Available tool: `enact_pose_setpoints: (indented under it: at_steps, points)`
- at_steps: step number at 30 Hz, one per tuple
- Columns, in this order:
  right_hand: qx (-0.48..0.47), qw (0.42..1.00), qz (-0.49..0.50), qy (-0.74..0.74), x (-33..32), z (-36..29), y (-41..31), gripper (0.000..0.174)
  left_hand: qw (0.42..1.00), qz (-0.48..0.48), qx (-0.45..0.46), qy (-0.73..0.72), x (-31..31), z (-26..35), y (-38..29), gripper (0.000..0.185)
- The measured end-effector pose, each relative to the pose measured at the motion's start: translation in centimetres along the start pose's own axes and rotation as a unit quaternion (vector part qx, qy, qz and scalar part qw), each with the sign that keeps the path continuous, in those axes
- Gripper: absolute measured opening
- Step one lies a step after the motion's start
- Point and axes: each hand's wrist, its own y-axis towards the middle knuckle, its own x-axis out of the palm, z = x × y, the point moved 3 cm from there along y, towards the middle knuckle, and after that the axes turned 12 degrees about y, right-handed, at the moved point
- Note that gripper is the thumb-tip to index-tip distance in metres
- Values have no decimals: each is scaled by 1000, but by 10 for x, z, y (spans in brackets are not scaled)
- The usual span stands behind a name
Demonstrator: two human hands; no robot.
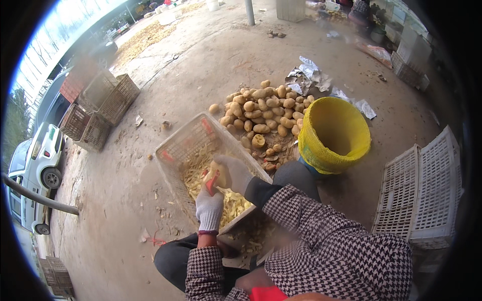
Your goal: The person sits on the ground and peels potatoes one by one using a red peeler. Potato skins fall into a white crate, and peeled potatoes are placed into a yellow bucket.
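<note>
My left hand, in a white knit glove, grips a red-handled peeler. The peeler's head lies against a potato, which my gloved right hand holds from the other side. Both hands are above a pale plastic crate with slatted walls. Yellowish peel strips cover much of its bottom. Beyond the crate, a heap of unpeeled potatoes lies on the ground. One potato with a cut face rests at the heap's near edge.
A bucket lined with yellow mesh stands right of the heap. Torn paper lies behind it. White slatted crates stand at my right. More crates are stacked at the left, near a parked white car. A metal pole rises farther off.
</note>
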Motion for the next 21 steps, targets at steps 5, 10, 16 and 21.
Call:
enact_pose_setpoints:
  at_steps: [5, 10, 16, 21]
  points:
    - [-81, 987, -15, -137, -10, -17, 12, 13, 996, -34, -11, 78, 15, 0, -19, 34]
    - [-243, 953, -70, -165, -2, -35, 5, 22, 973, -151, -13, 176, 29, -8, -39, 35]
    - [-91, 982, -26, -164, -3, -22, 2, 15, 996, 35, -35, -74, 10, -9, -27, 20]
    - [-265, 894, -58, -357, -16, 1, 10, 18, 999, 34, 1, -39, 12, 7, -19, 33]
